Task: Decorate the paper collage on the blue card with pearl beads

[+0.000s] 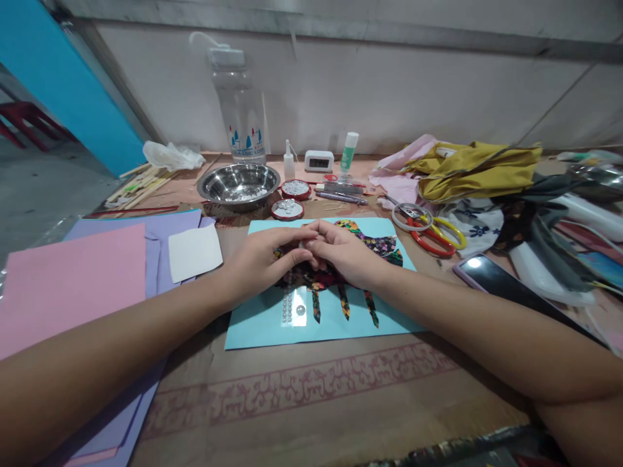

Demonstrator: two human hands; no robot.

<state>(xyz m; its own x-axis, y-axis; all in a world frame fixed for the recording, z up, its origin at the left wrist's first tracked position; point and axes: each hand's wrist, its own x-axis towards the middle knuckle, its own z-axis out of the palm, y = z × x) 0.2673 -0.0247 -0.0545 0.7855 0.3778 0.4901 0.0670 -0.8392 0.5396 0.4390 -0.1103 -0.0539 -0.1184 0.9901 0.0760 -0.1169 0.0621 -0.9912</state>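
Note:
Over a light blue sheet of paper (263, 334), my left hand (272, 256) and my right hand (348, 254) meet, their fingertips pressed together. Whatever may be pinched between them is hidden by the fingers. Beneath the hands lies a dark floral fabric cut-out (382, 246) on the blue paper, partly covered, with pointed strips hanging below its body. A clear strip of stick-on pearls (293, 310) rests on the paper just under my left hand, one larger round piece at its right side.
Behind the paper stand a steel bowl (238, 185), two small red-rimmed dishes (287, 209) of beads, a glue stick (349, 152), a small clock (319, 161) and a water bottle (241, 107). Coloured paper (78, 279) lies left; scissors (431, 240), a phone (516, 292) and yellow cloth (479, 170) lie right.

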